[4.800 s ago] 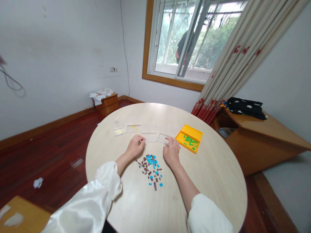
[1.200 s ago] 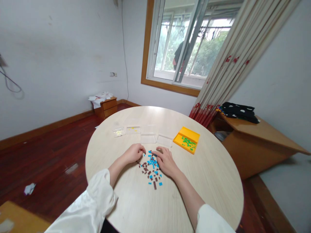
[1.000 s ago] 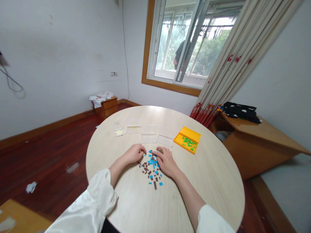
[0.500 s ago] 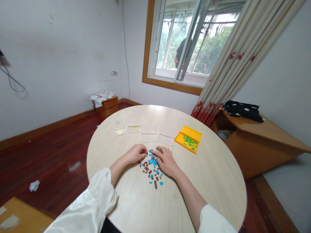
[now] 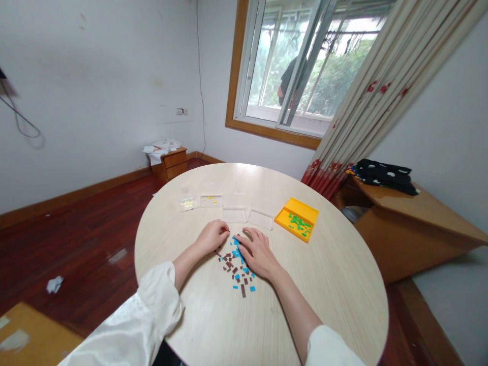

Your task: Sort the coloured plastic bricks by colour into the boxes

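Small brown building bricks [image 5: 229, 264] and blue building bricks [image 5: 235, 251] lie in a loose pile at the middle of the round table [image 5: 213, 320]. My left hand [image 5: 212, 237] is at the far left edge of the pile, its thumb and fingers pinched together. What they hold, if anything, is too small to make out; a dark speck shows at the fingertips. My right hand [image 5: 259, 251] rests over the pile's right side with fingers spread, its thumb and forefinger at the blue bricks. Part of the pile is hidden under it.
Beyond my hands stand two clear plastic boxes, a left one [image 5: 234, 215] and a right one [image 5: 261, 219]. Farther left are a clear box with yellow pieces [image 5: 211, 201] and another with pale pieces [image 5: 188, 204]. An open orange case [image 5: 284, 219] holds green pieces at right.
My left hand has moved slightly up and away from the pile, with its fingers still pinched. My right hand has shifted a little left over the blue bricks. The view has tilted slightly.
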`<action>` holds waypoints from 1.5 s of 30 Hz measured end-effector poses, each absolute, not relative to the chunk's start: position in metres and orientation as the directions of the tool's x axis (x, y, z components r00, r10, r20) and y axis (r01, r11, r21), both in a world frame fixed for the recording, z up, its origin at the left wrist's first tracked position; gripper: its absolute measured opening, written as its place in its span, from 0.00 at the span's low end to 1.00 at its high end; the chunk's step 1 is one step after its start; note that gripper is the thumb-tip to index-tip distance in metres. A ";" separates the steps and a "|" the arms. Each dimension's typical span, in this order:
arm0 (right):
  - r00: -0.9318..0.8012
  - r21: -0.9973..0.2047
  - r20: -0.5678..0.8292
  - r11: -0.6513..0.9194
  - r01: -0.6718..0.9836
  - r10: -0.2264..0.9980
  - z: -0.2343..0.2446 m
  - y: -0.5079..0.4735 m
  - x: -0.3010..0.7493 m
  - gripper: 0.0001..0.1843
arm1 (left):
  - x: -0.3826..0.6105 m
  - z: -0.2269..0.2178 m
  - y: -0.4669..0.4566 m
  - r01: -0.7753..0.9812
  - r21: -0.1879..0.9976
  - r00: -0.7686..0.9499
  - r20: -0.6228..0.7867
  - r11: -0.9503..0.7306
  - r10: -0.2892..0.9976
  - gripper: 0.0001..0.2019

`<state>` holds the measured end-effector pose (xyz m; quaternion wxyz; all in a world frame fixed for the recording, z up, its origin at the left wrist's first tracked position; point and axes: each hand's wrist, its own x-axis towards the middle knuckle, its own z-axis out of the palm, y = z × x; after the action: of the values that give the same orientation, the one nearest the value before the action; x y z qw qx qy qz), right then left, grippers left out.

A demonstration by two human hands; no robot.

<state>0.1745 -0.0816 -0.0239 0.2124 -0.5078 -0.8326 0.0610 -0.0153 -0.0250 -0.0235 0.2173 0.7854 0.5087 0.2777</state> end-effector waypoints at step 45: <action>-0.264 -0.524 0.397 0.453 0.721 0.879 -0.034 -0.077 0.177 0.18 | -0.041 -0.007 -0.023 0.529 0.739 0.585 0.039 -0.417 0.810 0.10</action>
<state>0.1771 -0.0769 -0.0339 0.3300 -0.5089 -0.7860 0.1199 -0.0412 -0.0229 -0.0072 0.3518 0.8176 0.4096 0.1999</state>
